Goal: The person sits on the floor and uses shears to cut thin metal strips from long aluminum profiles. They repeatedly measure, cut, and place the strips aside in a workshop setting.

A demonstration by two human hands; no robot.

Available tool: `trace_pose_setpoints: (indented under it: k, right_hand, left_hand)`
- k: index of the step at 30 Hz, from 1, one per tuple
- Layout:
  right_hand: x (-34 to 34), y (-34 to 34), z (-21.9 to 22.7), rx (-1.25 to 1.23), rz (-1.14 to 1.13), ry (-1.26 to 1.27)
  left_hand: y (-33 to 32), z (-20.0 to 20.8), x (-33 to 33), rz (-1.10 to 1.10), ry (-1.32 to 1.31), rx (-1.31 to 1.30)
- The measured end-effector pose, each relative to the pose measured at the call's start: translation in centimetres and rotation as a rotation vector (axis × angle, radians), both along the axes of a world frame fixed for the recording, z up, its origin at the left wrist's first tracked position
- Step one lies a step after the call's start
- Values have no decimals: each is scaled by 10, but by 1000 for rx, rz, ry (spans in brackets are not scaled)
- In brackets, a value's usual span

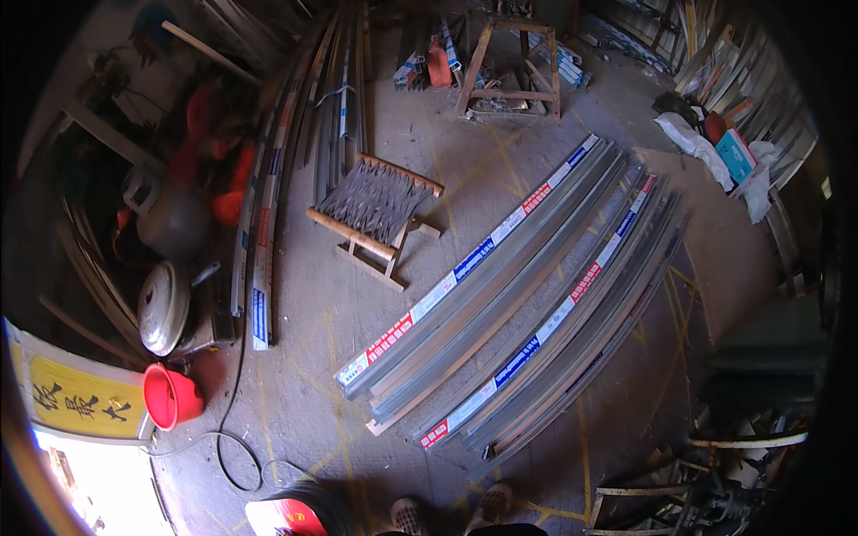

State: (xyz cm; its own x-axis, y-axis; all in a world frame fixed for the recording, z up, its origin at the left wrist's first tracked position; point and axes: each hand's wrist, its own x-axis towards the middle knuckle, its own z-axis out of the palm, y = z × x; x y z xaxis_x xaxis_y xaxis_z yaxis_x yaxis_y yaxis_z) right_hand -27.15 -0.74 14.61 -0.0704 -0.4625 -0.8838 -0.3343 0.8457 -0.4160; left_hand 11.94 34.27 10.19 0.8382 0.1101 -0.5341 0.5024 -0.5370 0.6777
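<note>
Since neither of our hands shows in the head view, we cannot tell whether they are wide, narrow or holding anything. Just ahead of our shoes (492, 507), the long strips (496, 277) lie in rows on the floor (308, 384), reaching away rightward. If we tread on them, the smooth lengths could slide underfoot, and the looping cable (221, 436) to our left could catch a foot. The strips look like thin grey metal, some faced in red, white and blue; beyond stands a wooden stool (380, 201) with a woven grey seat.
</note>
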Motion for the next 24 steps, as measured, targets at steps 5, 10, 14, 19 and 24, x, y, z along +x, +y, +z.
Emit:
trace_pose_setpoints:
  k: [5,10,14,19,24]
  right_hand:
    - [56,-42,34,-51,84,-118]
    - [92,-64,101,-84,148,-191]
    - [105,-71,171,-101,173,-217]
    - [94,-66,265,-123,168,-221]
    - [24,-17,351,-121,113,-157]
  left_hand:
    - [-50,48,14,-84,81,54]
    - [-77,102,20,-131,163,77]
    - [-85,151,23,-146,217,74]
    - [-68,216,16,-168,263,52]
    - [-31,284,9,-1313,-314,700]
